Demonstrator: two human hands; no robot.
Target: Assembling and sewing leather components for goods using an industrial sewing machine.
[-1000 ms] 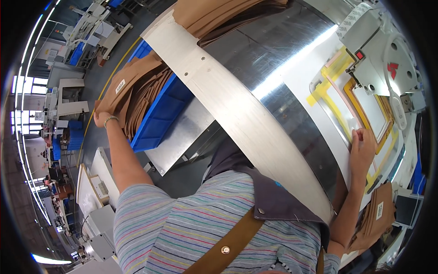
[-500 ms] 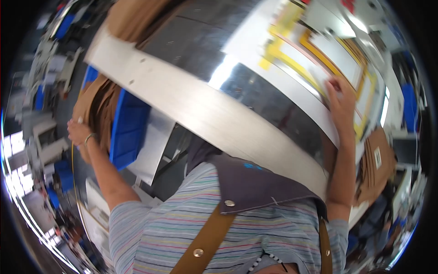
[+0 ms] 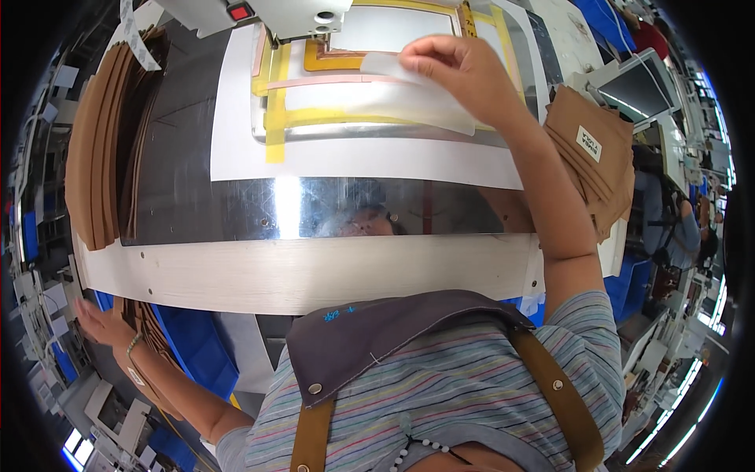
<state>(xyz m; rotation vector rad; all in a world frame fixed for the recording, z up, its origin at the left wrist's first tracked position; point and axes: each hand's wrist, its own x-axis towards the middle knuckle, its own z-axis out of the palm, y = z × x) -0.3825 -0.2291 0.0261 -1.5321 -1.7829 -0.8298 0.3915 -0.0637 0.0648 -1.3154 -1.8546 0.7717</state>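
My right hand [image 3: 464, 75] is closed in a pinch on the corner of a thin translucent sheet [image 3: 425, 98]. The sheet slopes over a taped jig with a yellow-brown rectangular frame [image 3: 334, 61], yellow tape strips [image 3: 275, 118] and a white backing sheet [image 3: 244, 157]. At the lower left, my left hand [image 3: 106, 324] has its fingers stretched out beside a blue bin [image 3: 193, 346] of brown flat pieces [image 3: 149, 326]. A brown piece with a white label [image 3: 135, 376] shows by the left forearm; whether the hand touches it I cannot tell.
A white machine head [image 3: 275, 16] with a red switch overhangs the jig. Stacked brown pieces [image 3: 102, 149] stand on the left of the shiny dark tabletop [image 3: 185, 204]. More labelled brown pieces [image 3: 590, 149] lie at the right. A pale board [image 3: 330, 271] forms the table's front edge.
My view has turned, bringing the jig toward the middle. My left hand has come off the brown pieces in the bin and its fingers are extended. My right hand now visibly lifts the sheet's corner.
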